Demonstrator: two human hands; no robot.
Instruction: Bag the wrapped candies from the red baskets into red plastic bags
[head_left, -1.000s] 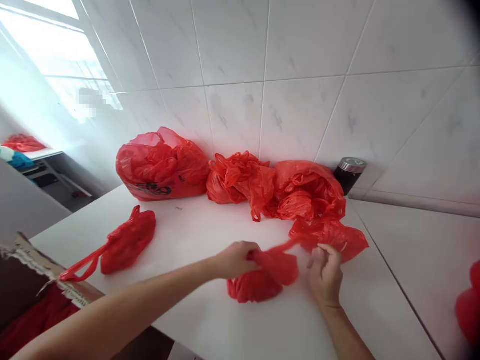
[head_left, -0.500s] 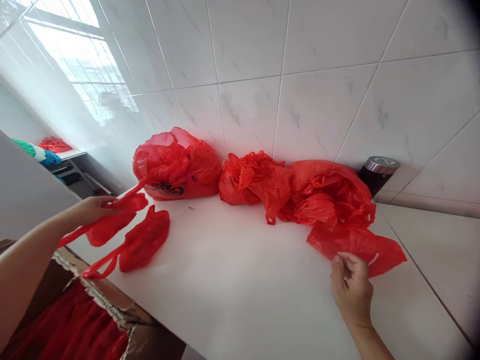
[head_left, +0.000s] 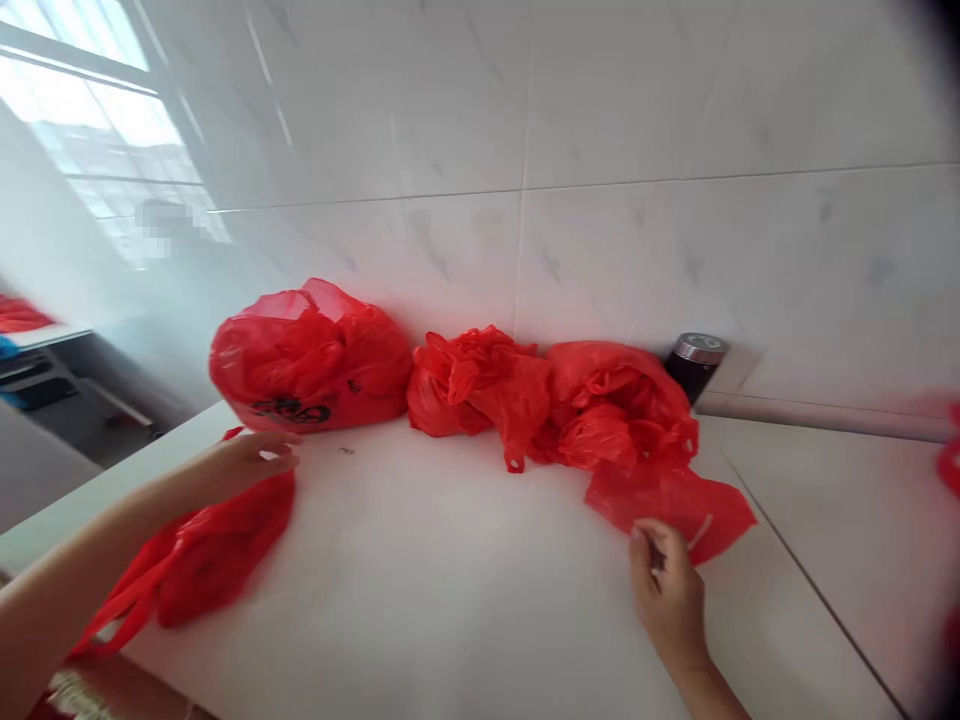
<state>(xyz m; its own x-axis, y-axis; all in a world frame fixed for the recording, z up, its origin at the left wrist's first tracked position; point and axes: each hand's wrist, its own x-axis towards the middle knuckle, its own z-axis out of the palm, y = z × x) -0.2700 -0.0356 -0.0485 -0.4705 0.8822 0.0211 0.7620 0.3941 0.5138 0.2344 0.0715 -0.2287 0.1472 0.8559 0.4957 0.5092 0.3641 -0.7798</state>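
My left hand (head_left: 259,455) reaches over the left side of the table with its fingers apart, and I see nothing gripped in it. Just beneath it lie red soft strapped pieces (head_left: 232,550), overlapping and blurred; their straps trail toward the near left edge. My forearm hides part of them. My right hand (head_left: 667,590) is closed in a pinch on the near edge of a flat red plastic bag (head_left: 675,505). The far side of that bag meets a heap of crumpled red plastic bags (head_left: 622,400).
Against the tiled wall stand a full red plastic bag with black print (head_left: 315,370), a crumpled red bag (head_left: 480,385) and a dark bottle with a silver lid (head_left: 696,365). A torn cardboard box edge (head_left: 75,695) shows at lower left. A seam runs across the table (head_left: 450,590) at right.
The view has swung, so the bags sit further left. My left hand has let go of the red strapped piece, now lying by the other one. My right hand keeps its pinch.
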